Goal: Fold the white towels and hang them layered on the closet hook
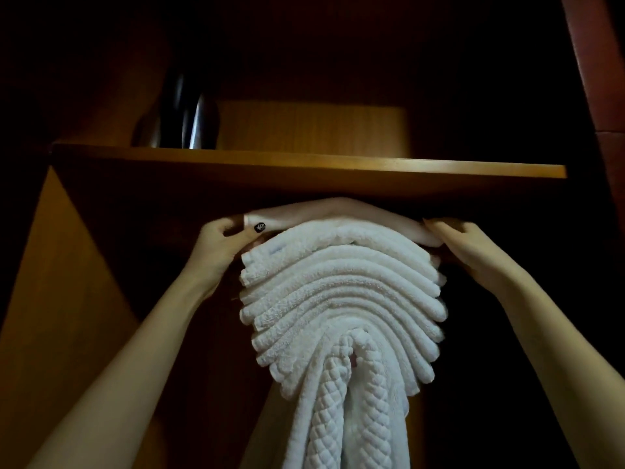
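overhead, left grip (223, 238) and right grip (463, 242) pinch arched, layered white towels (341, 289).

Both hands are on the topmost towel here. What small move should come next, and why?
Probably ease the top towel down over the layered towels: the left hand and right hand hold its ends, which stick out sideways under the shelf, not yet draped like the curved layers below.

We find it dim: warm light from six o'clock catches the shelf edge (304, 162) and white towels (341, 289); ten and two o'clock sink black, and the frame's edges bow, perhaps from lens distortion.
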### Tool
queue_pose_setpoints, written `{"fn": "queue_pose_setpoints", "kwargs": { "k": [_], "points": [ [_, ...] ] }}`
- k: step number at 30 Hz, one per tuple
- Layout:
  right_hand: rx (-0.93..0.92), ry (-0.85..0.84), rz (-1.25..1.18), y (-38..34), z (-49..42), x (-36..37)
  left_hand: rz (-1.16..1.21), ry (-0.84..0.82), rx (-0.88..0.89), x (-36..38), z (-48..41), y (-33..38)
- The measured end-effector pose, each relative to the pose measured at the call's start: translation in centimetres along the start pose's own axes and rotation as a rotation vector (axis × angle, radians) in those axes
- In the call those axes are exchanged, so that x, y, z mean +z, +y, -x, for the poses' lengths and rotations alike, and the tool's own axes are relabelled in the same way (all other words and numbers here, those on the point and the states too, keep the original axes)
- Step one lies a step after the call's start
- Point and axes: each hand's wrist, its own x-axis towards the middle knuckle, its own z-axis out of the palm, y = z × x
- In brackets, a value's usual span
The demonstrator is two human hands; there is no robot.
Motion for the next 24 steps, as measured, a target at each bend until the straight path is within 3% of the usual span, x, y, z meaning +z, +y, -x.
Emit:
{"fn": "queue_pose_setpoints", "kwargs": {
  "k": [3, 5, 9, 12, 16, 19, 24],
  "points": [
    [-0.242, 0.086, 0.381, -1.2, 0.6, 0.4, -0.319, 0.09, 0.074, -0.4, -0.6, 0.6],
    [-0.345, 0.062, 0.383, -2.0, 0.9, 1.2, -0.617, 0.106, 0.105, -0.9, -1.0, 0.8],
    [-0.449, 0.131, 0.369, -3.0, 0.3, 2.7, -0.843, 0.178, 0.246, -0.3, -0.9, 2.2],
    [-0.438, 0.088, 0.357, -3.7, -0.3, 4.1, -0.772, 0.016, 0.302, 2.1, -2.0, 3.6],
    [-0.316, -0.024, 0.459, -4.3, -1.2, 5.7, -0.793, -0.223, 0.097, 5.8, -3.7, 4.5],
    [-0.267, -0.036, 0.544, -4.7, -1.5, 5.9, -0.722, -0.179, 0.04, 6.7, -4.0, 4.4],
    [-0.463, 0.068, 0.576, -5.2, -0.3, 5.8, -0.59, -0.112, 0.136, 6.0, -2.9, 4.6]
  ]
}}
